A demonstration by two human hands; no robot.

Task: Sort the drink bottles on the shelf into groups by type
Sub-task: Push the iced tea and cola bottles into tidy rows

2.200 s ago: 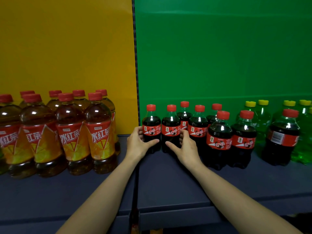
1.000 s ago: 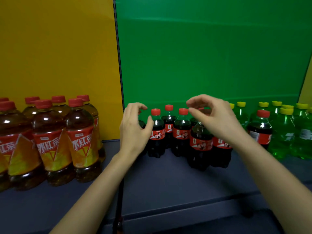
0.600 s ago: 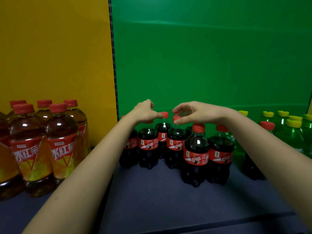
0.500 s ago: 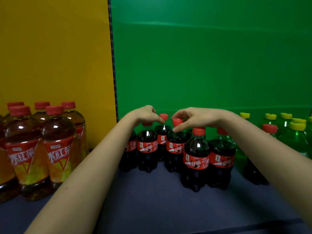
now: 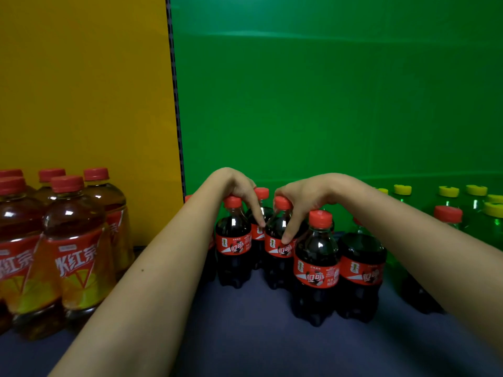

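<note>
Left hand is curled down over the red cap and neck of a small cola bottle, fingers draped along its right shoulder; a closed grip on the neck is seen. Right hand is draped likewise over the top of the adjacent cola bottle, fingertips reaching to its label; closed around the neck. Both held bottles stand upright on the dark shelf, just beside each other. Two further cola bottles are noted in front and to the right, touching, with more partly hidden behind the hands. One red-capped cola bottle stands among the green yellow-capped bottles at far right. Large iced tea bottles are grouped at left before the yellow panel, well apart from the colas, which are backed by the green panel.
</note>
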